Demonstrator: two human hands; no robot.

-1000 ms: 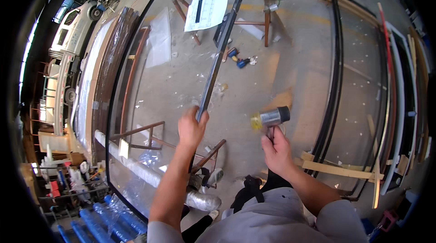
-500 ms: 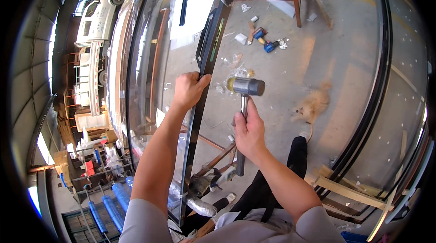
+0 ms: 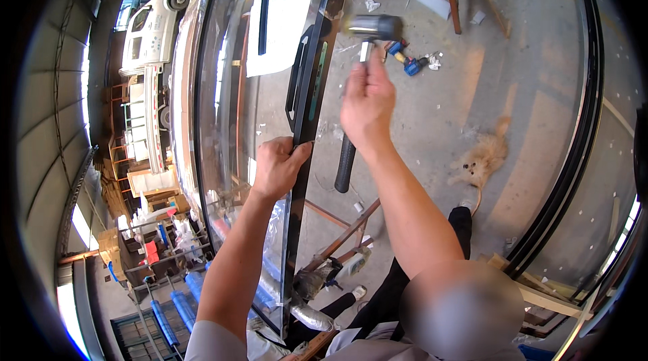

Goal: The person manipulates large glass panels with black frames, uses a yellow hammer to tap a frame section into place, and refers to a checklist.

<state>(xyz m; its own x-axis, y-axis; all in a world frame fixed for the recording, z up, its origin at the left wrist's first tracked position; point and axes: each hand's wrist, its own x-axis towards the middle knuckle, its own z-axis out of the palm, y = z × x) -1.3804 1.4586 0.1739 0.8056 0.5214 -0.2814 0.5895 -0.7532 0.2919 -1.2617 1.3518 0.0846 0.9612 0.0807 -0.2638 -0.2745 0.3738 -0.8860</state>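
Note:
My right hand (image 3: pixel 368 104) grips the handle of a double-faced mallet (image 3: pixel 345 165) close below its metal head, which is smeared by motion. The head is raised just right of a black metal frame (image 3: pixel 332 6). The frame's edge runs along a glazed panel set with clear glass. My left hand (image 3: pixel 278 165) is closed over that edge, with its thumb on the near side. Farther up the frame sit a long black pull handle (image 3: pixel 297 81) and a narrow greenish slotted strip (image 3: pixel 317 84). White paper (image 3: pixel 280 37) lies on the glass left of the handle.
A blue and yellow cordless drill (image 3: pixel 408 62) lies on the littered floor. A small tan dog (image 3: pixel 484 162) lies near my foot. Reddish-brown metal stands (image 3: pixel 452 0) are beyond and under the panel. Another black frame (image 3: pixel 584 118) curves along the right. A white truck (image 3: pixel 148 37) stands far left.
My right hand has lifted the mallet upward and away from me along the frame. The left hand still holds the frame edge, appearing slightly lower in view as the head view shifts.

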